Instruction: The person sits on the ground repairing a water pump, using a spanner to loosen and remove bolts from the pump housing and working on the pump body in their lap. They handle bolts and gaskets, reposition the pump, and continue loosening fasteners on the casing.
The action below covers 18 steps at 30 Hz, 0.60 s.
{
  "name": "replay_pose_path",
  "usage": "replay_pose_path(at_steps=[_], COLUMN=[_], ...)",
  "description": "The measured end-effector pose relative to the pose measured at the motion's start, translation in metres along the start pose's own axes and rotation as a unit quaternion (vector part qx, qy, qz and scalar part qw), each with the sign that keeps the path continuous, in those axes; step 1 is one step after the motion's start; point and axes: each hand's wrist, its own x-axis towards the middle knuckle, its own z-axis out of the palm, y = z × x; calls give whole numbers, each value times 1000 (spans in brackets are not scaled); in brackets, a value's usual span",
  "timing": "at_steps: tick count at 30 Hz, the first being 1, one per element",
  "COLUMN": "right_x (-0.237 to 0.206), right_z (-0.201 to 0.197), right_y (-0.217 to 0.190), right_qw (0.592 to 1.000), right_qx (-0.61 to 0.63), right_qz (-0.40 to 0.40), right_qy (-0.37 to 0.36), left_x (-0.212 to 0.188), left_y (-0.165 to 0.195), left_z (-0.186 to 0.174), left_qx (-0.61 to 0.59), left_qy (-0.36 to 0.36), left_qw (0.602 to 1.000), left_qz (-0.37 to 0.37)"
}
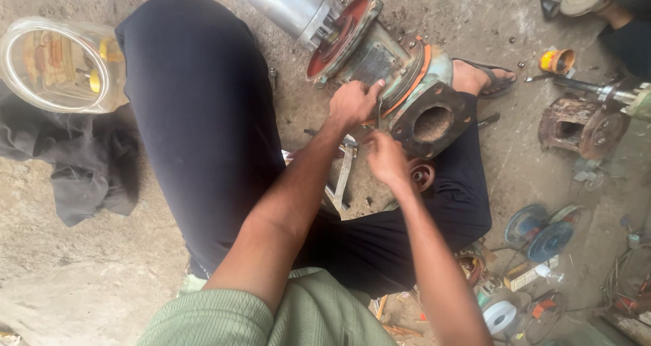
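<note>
A dusty concrete floor [81, 278] is seen from above, with the seated person's dark-trousered legs spread across it. Between the legs lies a large pump assembly [380, 68]: a silver motor housing [285, 3], a red-faced flange, a teal casing, and a dark square flange with a round port [432, 123] turned towards the camera.

The step in hand is judged to be work at the joint between casing and port flange, where an orange gasket edge shows. The left hand [354, 102] is laid flat on the casing just behind that joint, fingers spread and bracing, nothing clasped in its grip. The right hand [385, 157] is pinched closed just below the flange; what its grip holds cannot be told, as the fingertips are turned away.

A metal bracket [342, 176] lies on the floor beneath the forearms. A clear plastic jar [57, 64] rests on a dark cloth at far left, and blue discs [539, 232] lie well apart at right.

Any next move is judged to call for the casing being kept braced while fine finger work is applied at the flange edge.
</note>
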Motion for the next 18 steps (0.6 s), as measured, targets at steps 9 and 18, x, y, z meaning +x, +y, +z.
replay_pose_path(at_steps=[9, 18], right_x=[47, 29], right_z=[77, 87], right_y=[6, -14], right_qw=[978, 989], right_qx=[-129, -26], right_qz=[-83, -100], right_qy=[-140, -104], left_x=[-5, -2], left_y=[4, 2], left_z=[-3, -4], left_qx=[2, -9], left_qy=[-8, -5], left_qw=[1000, 1000], left_qz=[0, -1])
